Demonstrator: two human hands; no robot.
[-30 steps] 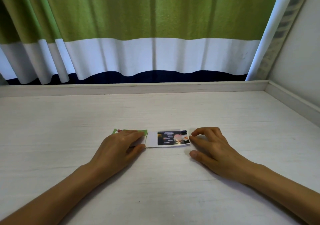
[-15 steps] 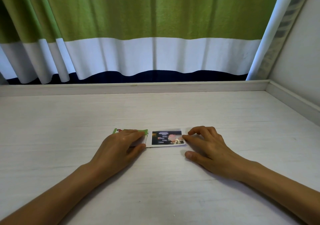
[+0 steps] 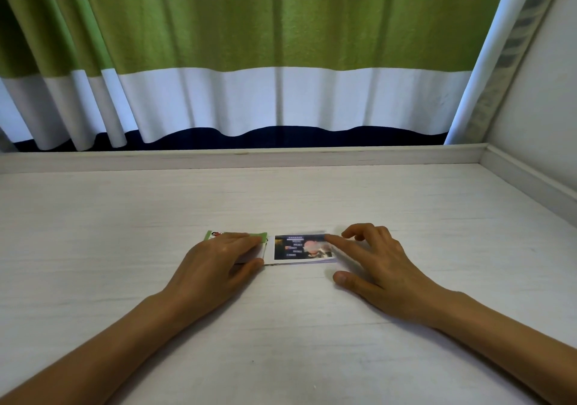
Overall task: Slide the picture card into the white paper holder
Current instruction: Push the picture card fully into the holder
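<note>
From the head camera, a pale whitewashed wooden tabletop [image 3: 312,326] with a fine horizontal grain is filling the lower half of the view, and a low raised ledge of the same wood [image 3: 243,156] is running along its far edge and turning down its right side. Behind the ledge a heavy curtain banded in white, olive green and navy [image 3: 281,61] is hanging in soft folds, and a plain light wall [image 3: 543,98] is closing the room to the right of the curtain.

Near the middle of the tabletop the white paper holder with a green printed edge [image 3: 237,236] is lying flat under the left hand [image 3: 215,264], which is pressing down on it with fingers laid together and the thumb at its near edge. Just right of the holder, touching its open end, the dark glossy picture card [image 3: 299,247] is lying face up. The right hand [image 3: 384,267] is resting right of the card, fingers spread, its index fingertip [image 3: 329,238] touching the card's far right corner; nothing is pinched.

Small pale lines of writing are showing on the card, too blurred to read
</note>
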